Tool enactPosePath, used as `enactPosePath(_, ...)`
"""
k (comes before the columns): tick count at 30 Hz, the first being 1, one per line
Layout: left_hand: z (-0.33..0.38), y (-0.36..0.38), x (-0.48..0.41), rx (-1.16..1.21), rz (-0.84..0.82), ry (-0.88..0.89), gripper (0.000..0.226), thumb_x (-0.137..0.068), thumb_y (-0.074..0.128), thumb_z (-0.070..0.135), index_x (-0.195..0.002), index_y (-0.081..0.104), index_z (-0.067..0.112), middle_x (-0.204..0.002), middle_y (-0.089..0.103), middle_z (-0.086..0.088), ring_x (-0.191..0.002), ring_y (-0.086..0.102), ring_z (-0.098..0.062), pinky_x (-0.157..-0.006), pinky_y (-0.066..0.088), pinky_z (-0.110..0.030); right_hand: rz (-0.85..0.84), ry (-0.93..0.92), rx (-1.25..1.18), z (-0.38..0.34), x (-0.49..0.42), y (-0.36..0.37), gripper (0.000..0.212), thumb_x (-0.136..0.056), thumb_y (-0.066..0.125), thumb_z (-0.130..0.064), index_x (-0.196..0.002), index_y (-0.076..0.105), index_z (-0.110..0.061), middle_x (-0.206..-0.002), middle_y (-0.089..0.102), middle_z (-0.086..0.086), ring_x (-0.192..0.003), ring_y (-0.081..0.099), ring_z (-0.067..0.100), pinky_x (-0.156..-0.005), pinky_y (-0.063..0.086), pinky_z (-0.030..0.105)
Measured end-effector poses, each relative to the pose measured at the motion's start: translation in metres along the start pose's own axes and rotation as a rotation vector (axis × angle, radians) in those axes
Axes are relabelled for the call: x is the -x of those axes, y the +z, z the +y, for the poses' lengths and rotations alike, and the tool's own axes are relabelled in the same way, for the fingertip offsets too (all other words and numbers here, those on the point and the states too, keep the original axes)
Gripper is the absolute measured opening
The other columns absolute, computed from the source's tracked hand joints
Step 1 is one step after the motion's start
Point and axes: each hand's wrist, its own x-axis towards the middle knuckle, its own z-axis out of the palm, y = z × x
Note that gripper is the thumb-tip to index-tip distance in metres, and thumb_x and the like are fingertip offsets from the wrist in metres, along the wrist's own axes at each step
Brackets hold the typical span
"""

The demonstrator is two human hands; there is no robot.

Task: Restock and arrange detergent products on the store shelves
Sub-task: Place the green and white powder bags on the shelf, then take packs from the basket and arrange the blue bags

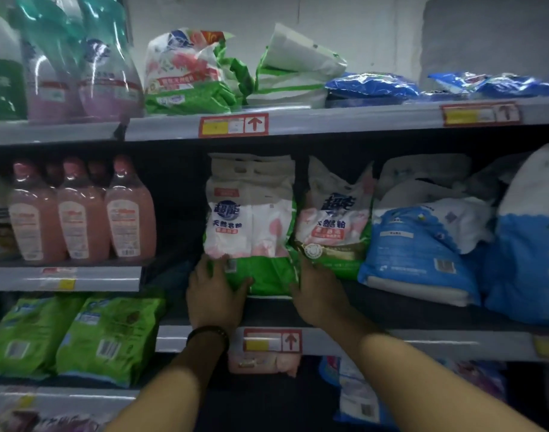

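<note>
Dim store shelf (376, 307): left grip (217, 294) and right grip (316, 291) both seem to hold the detergent bag (251, 226) low, so it stands straight.

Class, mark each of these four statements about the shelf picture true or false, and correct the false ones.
1. The left hand and right hand both hold the lower end of the white-and-green bag. True.
2. The pink bottles stand to the right of that bag. False: the pink bottles stand to its left.
3. The blue bags sit to the right of the held bag, on the same shelf. True.
4. The wristband is on the right wrist. False: it is on the left wrist.
</note>
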Motion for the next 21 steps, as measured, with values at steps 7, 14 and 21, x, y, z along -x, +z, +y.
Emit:
enactPosePath(7, 0.05, -0.004, 0.076, 0.218, 0.178, 0.431, 0.031, -0.082, 0.071, 0.014, -0.112, 0.066, 0.015, -0.116, 0.061, -0.01, -0.107, 0.056, -0.034, -0.091, 0.046, -0.046, 0.217, -0.021, -0.277, 0.056, 0.126, -0.053, 0.011, -0.098, 0.064, -0.027, -0.11, 0.064, -0.026, -0.103, 0.066, -0.008, -0.092, 0.062, 0.006, -0.078, 0.051, 0.025)
enactPosePath(14, 0.078, 0.036, 0.215, 0.553, -0.212, 0.319, 0.021, -0.087, 0.075, 0.013, -0.097, 0.065, 0.028, -0.099, 0.063, 0.013, -0.094, 0.06, -0.007, -0.084, 0.047, -0.022, 0.144, 0.318, -0.399, 0.147, 0.233, -0.022, 0.021, -0.096, 0.069, -0.016, -0.085, 0.064, -0.033, -0.087, 0.069, -0.016, -0.086, 0.065, -0.004, -0.076, 0.051, 0.02)
enactPosePath(21, 0.073, 0.105, 0.289, 0.294, -0.743, 0.326, 0.045, -0.086, 0.07, 0.042, -0.129, 0.058, 0.039, -0.136, 0.058, 0.012, -0.124, 0.059, -0.01, -0.103, 0.049, -0.029, 0.095, 0.494, -0.381, 0.224, 0.29, 0.017, 0.02, -0.09, 0.074, -0.014, -0.085, 0.065, -0.031, -0.085, 0.074, -0.007, -0.085, 0.07, 0.011, -0.085, 0.057, 0.039)
